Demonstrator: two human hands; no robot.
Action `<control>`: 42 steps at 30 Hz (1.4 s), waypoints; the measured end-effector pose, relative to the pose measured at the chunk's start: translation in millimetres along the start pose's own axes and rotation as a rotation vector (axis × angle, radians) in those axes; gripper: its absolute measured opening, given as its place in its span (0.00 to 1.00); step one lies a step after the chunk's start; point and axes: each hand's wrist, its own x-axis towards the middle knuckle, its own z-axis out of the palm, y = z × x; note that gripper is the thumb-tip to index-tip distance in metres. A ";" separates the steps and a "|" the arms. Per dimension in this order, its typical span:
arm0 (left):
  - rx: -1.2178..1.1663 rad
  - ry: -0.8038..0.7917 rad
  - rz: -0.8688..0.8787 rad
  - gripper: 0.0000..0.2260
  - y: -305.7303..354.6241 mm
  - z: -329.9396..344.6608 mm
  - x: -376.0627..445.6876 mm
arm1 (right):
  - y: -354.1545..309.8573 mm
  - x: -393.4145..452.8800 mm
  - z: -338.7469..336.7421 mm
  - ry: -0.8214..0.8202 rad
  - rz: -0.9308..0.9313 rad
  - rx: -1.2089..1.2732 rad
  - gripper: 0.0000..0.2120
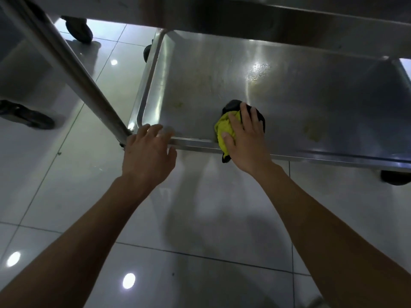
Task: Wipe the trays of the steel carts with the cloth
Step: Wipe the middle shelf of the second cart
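Cloth (pixel 224 127) (yellow and black, bunched) lies on the cart's lower steel tray (pixel 289 90) at its near rim, pressed under the right hand (pixel 246 138), fingers spread flat. Left hand (pixel 148 150) rests open-fingered on the tray's near left corner, beside the slanted cart leg (pixel 73 70).

Person's body, head view: two bare forearms, no sleeves, w/ no watch, rings or gloves. Left hand (pixel 148 150) near the tray (pixel 200 70) front-left corner; right hand (pixel 246 138) further right along the same front rim. Both wrists bare; upper arms out of frame.
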 end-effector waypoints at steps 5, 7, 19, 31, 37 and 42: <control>0.085 -0.042 0.008 0.17 -12.3 11.7 -4.8 | -29.0 9.6 11.8 -0.032 0.015 -0.045 0.26; 0.088 -0.032 0.025 0.18 -16.8 14.2 -7.0 | -40.7 14.9 15.3 -0.046 0.002 -0.046 0.26; -0.003 0.015 -0.038 0.15 -44.2 17.1 -21.3 | -130.6 53.2 49.8 -0.098 -0.159 -0.033 0.25; 0.106 -0.054 -0.084 0.17 -31.2 11.2 -17.7 | -136.1 63.7 44.3 -0.122 -0.214 0.080 0.23; 0.194 -0.048 0.049 0.20 5.9 13.3 1.3 | -58.1 39.0 21.5 -0.070 -0.091 0.083 0.25; 0.083 -0.116 0.174 0.15 78.0 33.6 32.4 | 14.2 18.1 0.2 -0.033 0.010 0.073 0.26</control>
